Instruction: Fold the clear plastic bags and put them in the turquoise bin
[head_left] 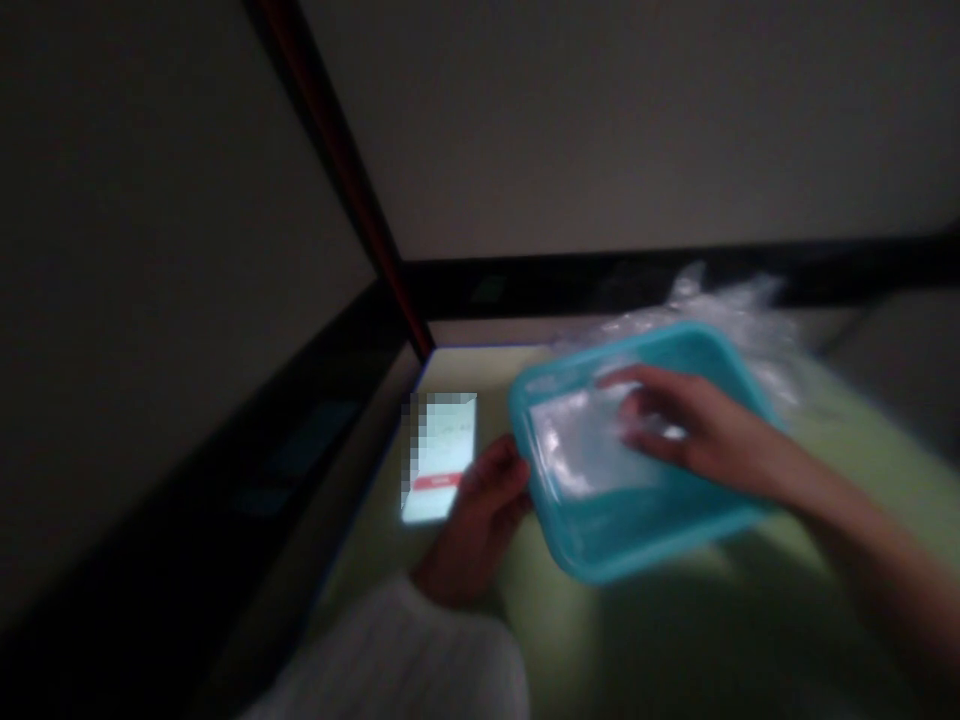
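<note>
A turquoise plastic tray (645, 555) with raised sides is tilted above the table. My left hand (480, 510) is closed on its left rim, the fingertips partly hidden behind the edge. Inside the tray lies a clear, shiny plastic packet (574, 450), its contents too blurred to make out. My right hand (686, 425) reaches over the tray from the right. Its fingers are curled at the packet's right part, the index finger stretched along the top edge. Blur hides exactly how the fingertips meet the plastic.
A lit phone (450, 440) with a red bar on its screen lies left of the tray. Crumpled clear plastic (757, 310) sits behind the tray. The yellow-green tabletop (555, 640) meets a dark-banded wall (540, 285). The scene is dim.
</note>
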